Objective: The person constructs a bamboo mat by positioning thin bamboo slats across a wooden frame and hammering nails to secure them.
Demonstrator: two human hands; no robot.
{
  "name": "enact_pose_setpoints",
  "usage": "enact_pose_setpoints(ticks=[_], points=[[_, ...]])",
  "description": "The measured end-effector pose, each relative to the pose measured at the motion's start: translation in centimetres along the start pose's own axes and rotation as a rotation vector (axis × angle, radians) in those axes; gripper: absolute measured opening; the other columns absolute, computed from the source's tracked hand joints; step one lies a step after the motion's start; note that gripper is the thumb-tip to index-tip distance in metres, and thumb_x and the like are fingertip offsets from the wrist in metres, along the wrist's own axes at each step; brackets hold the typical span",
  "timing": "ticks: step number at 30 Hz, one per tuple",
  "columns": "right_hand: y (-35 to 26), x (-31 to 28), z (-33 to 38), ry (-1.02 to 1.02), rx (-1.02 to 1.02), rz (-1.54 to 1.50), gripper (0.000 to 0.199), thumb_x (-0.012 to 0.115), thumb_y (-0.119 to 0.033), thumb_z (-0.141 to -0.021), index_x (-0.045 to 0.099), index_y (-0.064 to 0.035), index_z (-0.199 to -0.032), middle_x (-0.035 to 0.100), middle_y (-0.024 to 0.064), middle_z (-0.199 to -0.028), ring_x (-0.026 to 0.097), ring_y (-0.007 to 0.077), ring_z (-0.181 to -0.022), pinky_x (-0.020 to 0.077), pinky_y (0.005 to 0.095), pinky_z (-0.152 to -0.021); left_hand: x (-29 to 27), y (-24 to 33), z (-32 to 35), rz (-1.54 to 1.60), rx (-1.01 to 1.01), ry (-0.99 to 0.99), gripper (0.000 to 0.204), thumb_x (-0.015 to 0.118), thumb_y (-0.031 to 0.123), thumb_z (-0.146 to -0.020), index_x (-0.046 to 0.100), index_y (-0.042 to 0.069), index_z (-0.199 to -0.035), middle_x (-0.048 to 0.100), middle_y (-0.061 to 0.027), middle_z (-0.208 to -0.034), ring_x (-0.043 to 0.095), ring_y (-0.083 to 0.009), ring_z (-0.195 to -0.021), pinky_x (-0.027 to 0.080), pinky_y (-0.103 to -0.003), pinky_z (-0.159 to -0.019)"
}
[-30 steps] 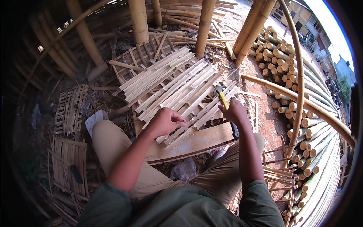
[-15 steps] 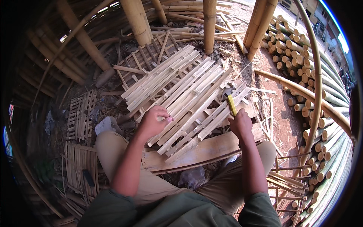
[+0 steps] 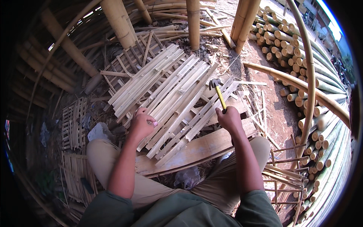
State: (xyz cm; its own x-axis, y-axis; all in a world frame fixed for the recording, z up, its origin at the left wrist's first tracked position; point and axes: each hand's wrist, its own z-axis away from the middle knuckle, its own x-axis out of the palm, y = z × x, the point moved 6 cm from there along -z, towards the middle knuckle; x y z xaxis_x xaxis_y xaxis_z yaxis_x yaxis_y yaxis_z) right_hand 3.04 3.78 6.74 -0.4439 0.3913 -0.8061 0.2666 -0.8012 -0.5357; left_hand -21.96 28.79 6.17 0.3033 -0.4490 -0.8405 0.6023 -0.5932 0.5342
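Observation:
My right hand (image 3: 230, 118) is wrapped round the lower end of a claw hammer (image 3: 219, 95) with a yellow and black handle. Its dark metal head is tilted up over the right side of a slatted bamboo panel (image 3: 180, 89). At the panel's left edge, my left hand (image 3: 141, 124) is closed, with fingers curled and the thumb against them. A small pinkish spot shows at its thumb tip; whatever the fingers may hold is too small to make out. The panel's pale slats run diagonally over cross strips, with gaps between them. A wide bamboo plank (image 3: 204, 150) lies between the panel and my legs.
Cut bamboo poles (image 3: 293, 49) are stacked along the right, with a long bent pole (image 3: 291, 84) in front. Upright bamboo posts (image 3: 193, 26) stand behind the panel. Smaller slatted frames (image 3: 74, 125) lie at left, beside a clear plastic bag (image 3: 100, 131). Thin sticks (image 3: 281, 177) lie at lower right.
The whole view has shifted, so the scene sits further left. The hammer has been raised more clear of my right hand, its head now showing fully. My left hand stays closed near the slats.

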Motion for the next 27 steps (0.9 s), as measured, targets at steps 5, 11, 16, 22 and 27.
enact_pose_setpoints(ticks=[5,11,16,22,27], points=[[-0.1,2.1,0.4,0.022,-0.039,-0.069,0.052,0.076,-0.043,-0.078,0.063,0.0069,-0.083,0.065,0.027,-0.079,0.066,0.0404,-0.077,0.0511,0.0454,-0.07,-0.2,-0.3,-0.3,-0.011,0.001,0.032,0.013,0.08,0.016,-0.07,0.077,0.011,-0.081,0.055,-0.0155,-0.128,0.053,-0.0331,-0.118,0.042,-0.037,-0.102],[-0.5,3.1,0.6,0.018,-0.036,-0.024,0.05,0.079,-0.04,-0.075,0.064,0.0058,-0.084,0.066,0.0259,-0.082,0.066,0.0397,-0.078,0.0515,0.0452,-0.071,-2.5,-0.6,-0.3,-0.165,-0.045,0.248,0.012,0.076,0.018,-0.074,0.074,0.01,-0.082,0.053,-0.0129,-0.131,0.049,-0.03,-0.122,0.04,-0.046,-0.1],[-1.4,3.3,1.2,-0.016,-0.058,0.013,0.047,0.079,-0.038,-0.076,0.064,0.0051,-0.087,0.066,0.025,-0.084,0.066,0.0395,-0.081,0.0516,0.0457,-0.072,-1.3,-3.2,-1.4,-0.076,-0.18,0.15,0.01,0.072,0.018,-0.081,0.073,0.011,-0.087,0.055,-0.0117,-0.13,0.052,-0.031,-0.12,0.037,-0.041,-0.104],[-0.1,4.8,0.4,-0.053,-0.05,-0.03,0.047,0.081,-0.036,-0.075,0.063,0.0051,-0.089,0.067,0.0244,-0.085,0.067,0.0381,-0.082,0.0518,0.0451,-0.073,-0.6,-4.1,-2.7,0.074,-0.173,0.049,0.014,0.073,0.019,-0.081,0.073,0.006,-0.088,0.063,-0.0119,-0.114,0.06,-0.0273,-0.108,0.043,-0.036,-0.095],[0.6,6.0,-0.3,-0.093,-0.026,-0.189,0.044,0.083,-0.03,-0.073,0.061,0.0052,-0.087,0.066,0.0233,-0.081,0.067,0.036,-0.078,0.0521,0.0427,-0.069,-0.6,-4.7,-2.9,0.059,-0.092,0.14,0.015,0.073,0.018,-0.081,0.074,0.005,-0.089,0.068,-0.0108,-0.097,0.066,-0.0267,-0.089,0.05,-0.034,-0.079]])
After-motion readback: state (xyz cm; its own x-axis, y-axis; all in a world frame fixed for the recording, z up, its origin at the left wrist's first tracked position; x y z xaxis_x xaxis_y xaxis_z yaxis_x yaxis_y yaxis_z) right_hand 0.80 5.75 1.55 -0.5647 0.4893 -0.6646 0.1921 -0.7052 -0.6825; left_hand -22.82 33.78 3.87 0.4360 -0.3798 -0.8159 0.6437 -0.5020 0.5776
